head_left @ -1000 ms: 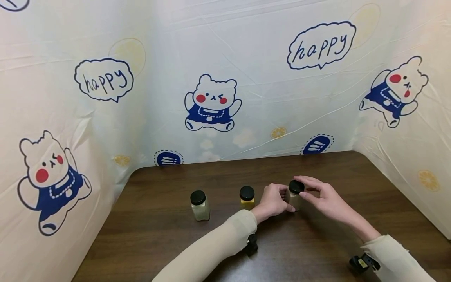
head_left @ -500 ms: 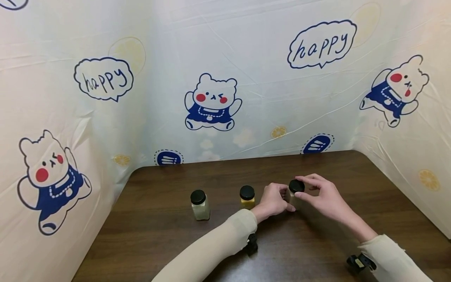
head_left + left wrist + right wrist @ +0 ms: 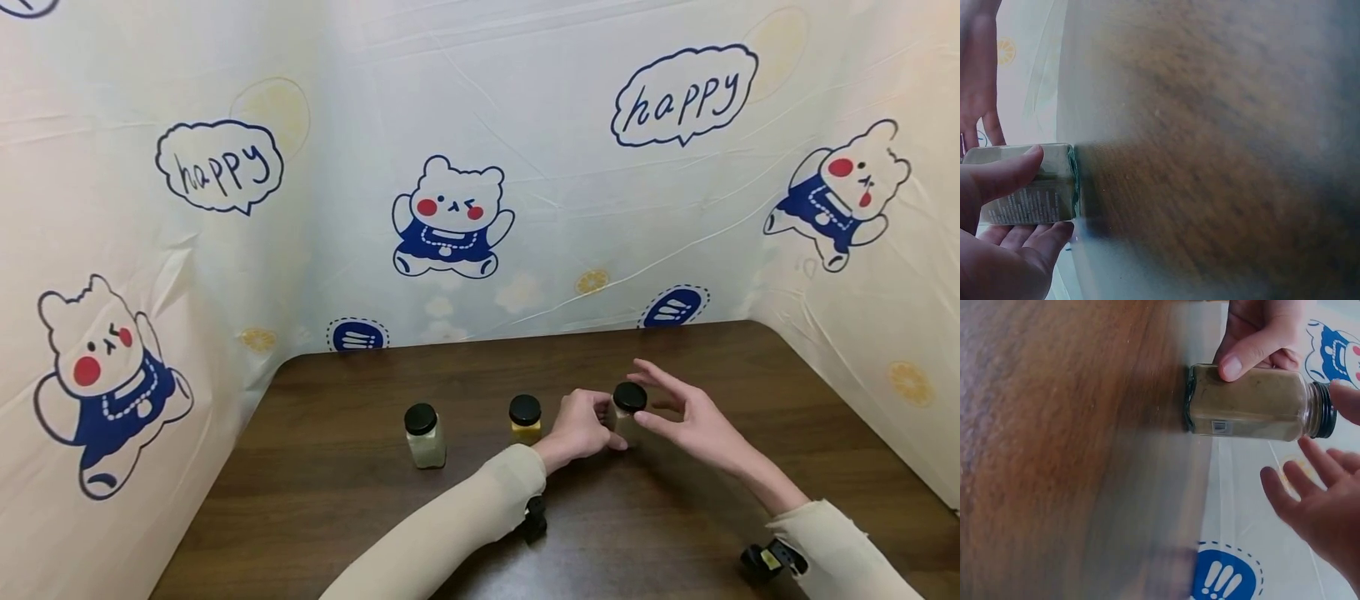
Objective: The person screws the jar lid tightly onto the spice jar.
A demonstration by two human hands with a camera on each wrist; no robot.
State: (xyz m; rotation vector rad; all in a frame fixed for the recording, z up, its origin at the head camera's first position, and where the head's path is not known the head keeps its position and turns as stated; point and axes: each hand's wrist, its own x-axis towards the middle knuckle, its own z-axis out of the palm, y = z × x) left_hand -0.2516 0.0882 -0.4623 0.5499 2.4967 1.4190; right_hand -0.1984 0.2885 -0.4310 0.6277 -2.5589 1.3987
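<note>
A glass spice jar [image 3: 1254,406] of greyish-brown powder stands on the table with its black lid [image 3: 630,397] on. My left hand [image 3: 581,427] holds the jar's body, thumb on one side and fingers on the other, as the left wrist view also shows on the labelled jar [image 3: 1035,194]. By the lid is my right hand [image 3: 697,423], fingers spread and apart from it. In the right wrist view that hand's thumb [image 3: 1346,403] lies close to the lid's rim; whether they touch is hard to tell.
Left of the held jar, a black-lidded jar with yellow contents [image 3: 527,419] stands behind my left wrist. Farther left is another black-lidded jar, with pale contents [image 3: 427,442]. A printed curtain [image 3: 450,100] encloses the back and sides of the brown wooden table [image 3: 337,500].
My right hand's fingers, earlier around the lid, have spread and lifted away from it. The left hand keeps its hold on the jar, which stays in place.
</note>
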